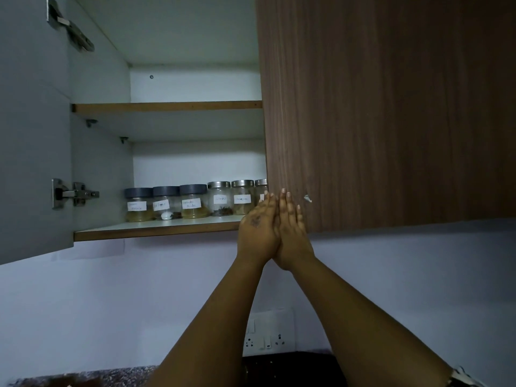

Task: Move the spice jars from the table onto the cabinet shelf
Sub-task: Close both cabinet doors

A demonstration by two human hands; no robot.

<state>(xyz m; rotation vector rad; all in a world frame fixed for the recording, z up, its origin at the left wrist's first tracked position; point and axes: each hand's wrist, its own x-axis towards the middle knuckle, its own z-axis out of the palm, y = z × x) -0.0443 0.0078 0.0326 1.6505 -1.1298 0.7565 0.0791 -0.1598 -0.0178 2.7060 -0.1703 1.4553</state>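
Big wood-grain cabinet door (391, 107) shut on the right, grey door (30, 135) swung open on the left. Inside, an upper shelf (167, 106) and, below it, the lower shelf (156, 231) carrying the spice jars (192, 201) in one row near the back, each with a white handwritten label. Three with dark grey lids: the first and third hold yellowish powder, the middle one dark bits and something white. Then three with metal lids: one with dark whole pieces, one with tan contents, the last half hidden by the door. Out front, left hand (258, 230) and right hand (291, 233) pressed palm to palm, fingers straight, holding nothing.
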